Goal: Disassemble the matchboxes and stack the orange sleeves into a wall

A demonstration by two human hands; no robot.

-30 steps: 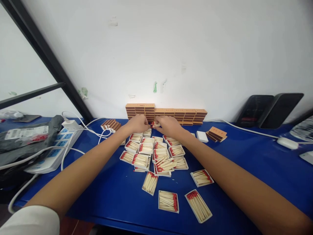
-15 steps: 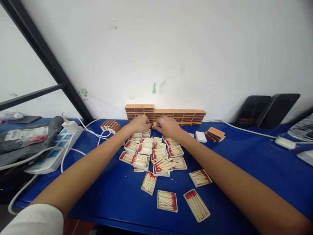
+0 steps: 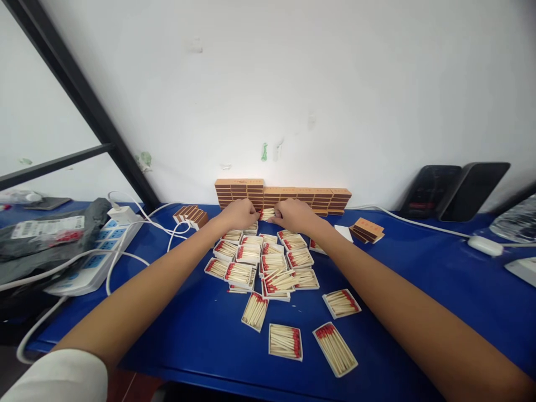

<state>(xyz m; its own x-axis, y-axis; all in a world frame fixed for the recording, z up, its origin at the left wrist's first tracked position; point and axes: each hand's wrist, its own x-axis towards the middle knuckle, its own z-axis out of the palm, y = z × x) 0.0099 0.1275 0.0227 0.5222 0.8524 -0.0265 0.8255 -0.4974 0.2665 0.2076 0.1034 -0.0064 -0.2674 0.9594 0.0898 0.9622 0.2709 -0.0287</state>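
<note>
At the far side of the blue table, my left hand (image 3: 243,213) and my right hand (image 3: 291,215) face each other with curled fingers. Between them shows a bundle of matches (image 3: 267,214), red heads toward the left, gripped at its two ends; whether a tray lies under it is hidden. Just behind, stacked brown matchboxes (image 3: 304,194) form a low row along the wall. Closer to me, several white trays full of matches (image 3: 273,262) are piled in a cluster. More filled trays lie apart, among them one tray (image 3: 335,349) near the front.
Empty matchbox sleeves (image 3: 190,215) lie left of the hands, and others (image 3: 367,230) on the right. A power strip (image 3: 103,251) with white cables and a grey plastic parcel (image 3: 54,234) occupy the left. Two dark phones (image 3: 473,190) lean against the wall at right.
My right hand has shifted slightly right, widening the gap between the hands, so more of the matches shows. The left hand stays nearly in place. The trays and boxes have not moved.
</note>
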